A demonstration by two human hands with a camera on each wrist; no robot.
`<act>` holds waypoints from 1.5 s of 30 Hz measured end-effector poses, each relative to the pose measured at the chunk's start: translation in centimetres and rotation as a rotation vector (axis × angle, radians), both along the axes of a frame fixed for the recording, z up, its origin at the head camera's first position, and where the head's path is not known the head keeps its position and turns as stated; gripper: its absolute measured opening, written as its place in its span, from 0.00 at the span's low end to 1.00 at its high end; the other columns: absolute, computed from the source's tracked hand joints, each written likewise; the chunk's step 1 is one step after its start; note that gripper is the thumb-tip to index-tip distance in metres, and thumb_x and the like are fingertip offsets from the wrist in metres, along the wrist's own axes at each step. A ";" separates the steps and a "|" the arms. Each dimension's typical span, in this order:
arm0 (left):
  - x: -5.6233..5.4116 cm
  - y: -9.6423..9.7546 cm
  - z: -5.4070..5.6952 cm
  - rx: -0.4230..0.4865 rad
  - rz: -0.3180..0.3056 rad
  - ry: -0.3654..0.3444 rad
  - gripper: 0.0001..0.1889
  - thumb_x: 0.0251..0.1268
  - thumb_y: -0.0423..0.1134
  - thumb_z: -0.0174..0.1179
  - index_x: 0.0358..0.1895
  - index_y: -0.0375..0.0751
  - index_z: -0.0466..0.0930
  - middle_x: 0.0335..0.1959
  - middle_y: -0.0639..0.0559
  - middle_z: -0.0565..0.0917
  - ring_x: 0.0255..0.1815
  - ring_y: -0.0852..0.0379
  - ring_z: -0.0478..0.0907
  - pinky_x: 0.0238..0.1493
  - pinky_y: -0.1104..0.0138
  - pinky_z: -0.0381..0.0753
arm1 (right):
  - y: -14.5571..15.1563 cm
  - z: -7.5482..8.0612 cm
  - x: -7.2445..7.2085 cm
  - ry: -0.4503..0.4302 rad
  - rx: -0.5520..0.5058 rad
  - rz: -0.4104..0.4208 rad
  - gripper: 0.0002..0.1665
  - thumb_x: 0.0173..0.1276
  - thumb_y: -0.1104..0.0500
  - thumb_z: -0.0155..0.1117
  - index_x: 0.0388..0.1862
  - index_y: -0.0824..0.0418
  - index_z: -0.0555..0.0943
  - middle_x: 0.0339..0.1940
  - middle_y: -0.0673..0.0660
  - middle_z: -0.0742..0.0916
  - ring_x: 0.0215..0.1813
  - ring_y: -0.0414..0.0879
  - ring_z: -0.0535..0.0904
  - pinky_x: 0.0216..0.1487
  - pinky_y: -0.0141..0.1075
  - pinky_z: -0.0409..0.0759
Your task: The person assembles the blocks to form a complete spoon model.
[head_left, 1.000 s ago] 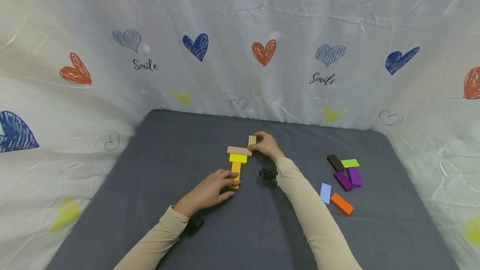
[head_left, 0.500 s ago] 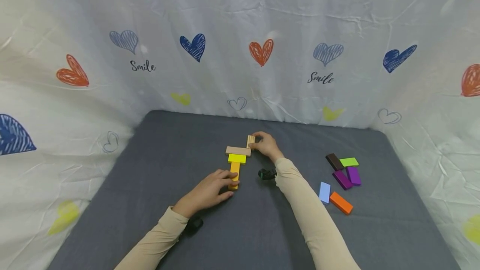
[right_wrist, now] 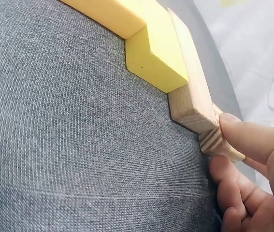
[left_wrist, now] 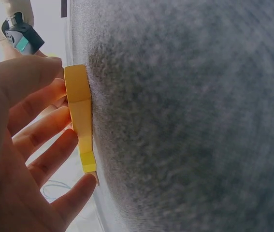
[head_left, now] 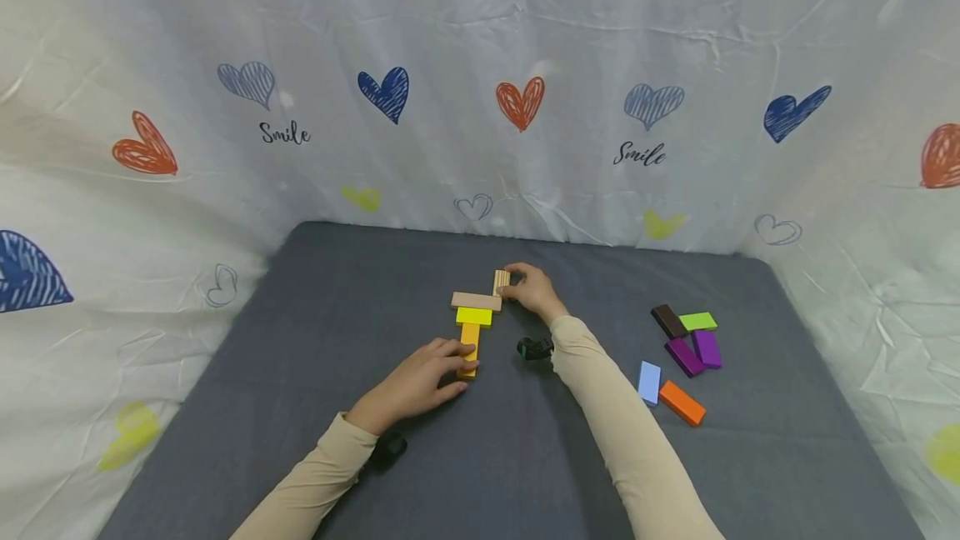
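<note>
In the head view, my right hand pinches a striped light-wood block between thumb and fingers. That block stands at the right end of a plain tan wooden block, touching or nearly touching it in the right wrist view. A bright yellow block lies against the tan one's near side. From there a golden-yellow block runs lengthwise toward me. My left hand rests its loosely spread fingers on the golden-yellow block; the left wrist view shows the thumb near that block's end.
On the right of the grey cloth-covered table lie loose blocks: dark brown, lime green, two purple, light blue and orange. A white curtain with printed hearts hangs behind.
The right thumb has shifted slightly from the striped block's near end to its right side. Otherwise only the head view has shifted a little; left hand and other blocks stay put.
</note>
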State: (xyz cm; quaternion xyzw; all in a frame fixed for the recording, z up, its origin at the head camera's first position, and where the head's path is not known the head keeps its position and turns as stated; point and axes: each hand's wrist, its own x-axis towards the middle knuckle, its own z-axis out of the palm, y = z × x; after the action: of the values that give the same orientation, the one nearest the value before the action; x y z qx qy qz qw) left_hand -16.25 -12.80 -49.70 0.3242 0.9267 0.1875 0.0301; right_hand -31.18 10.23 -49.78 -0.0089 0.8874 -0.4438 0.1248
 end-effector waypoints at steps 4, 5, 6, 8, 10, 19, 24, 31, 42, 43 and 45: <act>0.0 0.0 0.0 -0.003 0.002 0.000 0.19 0.67 0.47 0.64 0.60 0.53 0.82 0.66 0.55 0.76 0.62 0.53 0.74 0.61 0.56 0.78 | 0.1 -0.1 -0.1 -0.005 -0.006 0.001 0.31 0.66 0.54 0.69 0.68 0.52 0.75 0.21 0.50 0.80 0.19 0.42 0.67 0.24 0.32 0.66; -0.1 0.0 0.0 -0.004 0.001 0.003 0.19 0.67 0.47 0.64 0.60 0.53 0.82 0.66 0.55 0.76 0.62 0.53 0.74 0.61 0.57 0.78 | 0.1 -0.1 -0.1 -0.006 -0.011 0.000 0.31 0.66 0.53 0.69 0.68 0.52 0.75 0.21 0.50 0.81 0.19 0.42 0.67 0.24 0.33 0.66; -0.1 0.1 0.0 -0.005 0.001 0.005 0.19 0.67 0.47 0.64 0.60 0.53 0.82 0.66 0.55 0.76 0.62 0.53 0.74 0.61 0.57 0.78 | 0.1 -0.1 -0.1 -0.006 -0.017 0.001 0.31 0.66 0.53 0.69 0.68 0.52 0.75 0.21 0.50 0.81 0.19 0.42 0.68 0.24 0.33 0.66; -0.1 0.1 -0.1 -0.008 0.001 0.009 0.19 0.67 0.47 0.64 0.60 0.53 0.82 0.66 0.55 0.76 0.62 0.53 0.74 0.60 0.57 0.78 | 0.2 -0.1 0.0 -0.005 -0.029 0.001 0.32 0.66 0.53 0.69 0.69 0.52 0.74 0.22 0.51 0.82 0.20 0.42 0.68 0.24 0.33 0.67; -0.1 0.1 -0.1 -0.012 0.000 0.010 0.19 0.67 0.47 0.64 0.60 0.53 0.82 0.66 0.55 0.76 0.62 0.54 0.74 0.60 0.57 0.78 | 0.3 -0.1 0.1 -0.004 -0.043 0.004 0.32 0.66 0.53 0.69 0.69 0.52 0.74 0.24 0.52 0.83 0.20 0.43 0.69 0.24 0.33 0.67; -0.2 0.1 -0.1 -0.007 -0.001 0.003 0.19 0.67 0.47 0.64 0.60 0.53 0.82 0.67 0.55 0.76 0.62 0.53 0.74 0.61 0.57 0.78 | 1.0 0.4 0.6 -0.002 -0.067 0.005 0.33 0.67 0.52 0.68 0.71 0.51 0.72 0.22 0.52 0.81 0.20 0.43 0.69 0.25 0.34 0.68; -0.1 0.1 0.0 -0.002 0.008 0.000 0.18 0.66 0.46 0.65 0.59 0.52 0.83 0.66 0.54 0.76 0.62 0.53 0.74 0.62 0.56 0.78 | 1.9 1.0 1.5 0.039 -0.032 0.033 0.34 0.68 0.53 0.67 0.72 0.53 0.71 0.27 0.56 0.83 0.27 0.46 0.76 0.30 0.34 0.72; 0.0 0.2 0.2 -0.013 0.014 -0.030 0.18 0.67 0.47 0.64 0.59 0.53 0.82 0.66 0.55 0.76 0.63 0.54 0.73 0.63 0.57 0.77 | 4.0 2.4 3.6 0.135 0.098 0.086 0.33 0.68 0.53 0.67 0.71 0.55 0.72 0.32 0.56 0.87 0.31 0.46 0.80 0.33 0.34 0.74; -0.1 0.1 0.1 0.000 0.023 -0.030 0.18 0.68 0.47 0.64 0.60 0.55 0.82 0.67 0.58 0.75 0.64 0.55 0.73 0.64 0.57 0.77 | 10.3 3.7 7.4 0.298 0.190 0.096 0.31 0.68 0.55 0.67 0.69 0.57 0.74 0.38 0.57 0.86 0.36 0.47 0.81 0.38 0.41 0.78; -0.1 0.1 0.0 -0.003 0.024 -0.031 0.19 0.68 0.47 0.64 0.60 0.55 0.82 0.67 0.58 0.75 0.63 0.55 0.73 0.64 0.57 0.77 | 10.9 3.6 7.8 0.307 0.201 0.085 0.31 0.68 0.54 0.67 0.69 0.57 0.74 0.39 0.57 0.86 0.38 0.48 0.82 0.39 0.42 0.79; -0.1 0.1 0.0 -0.009 0.023 -0.029 0.19 0.68 0.47 0.64 0.61 0.55 0.82 0.67 0.58 0.75 0.64 0.55 0.73 0.64 0.57 0.76 | 12.3 3.5 8.5 0.320 0.217 0.062 0.30 0.68 0.54 0.67 0.68 0.58 0.74 0.40 0.58 0.86 0.42 0.50 0.83 0.41 0.44 0.80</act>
State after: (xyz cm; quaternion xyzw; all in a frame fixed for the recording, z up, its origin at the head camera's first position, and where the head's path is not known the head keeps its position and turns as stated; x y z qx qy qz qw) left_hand -16.34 -12.67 -49.69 0.3105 0.9307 0.1886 0.0429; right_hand -22.65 22.48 -46.32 -0.0934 0.9379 -0.3342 -0.0041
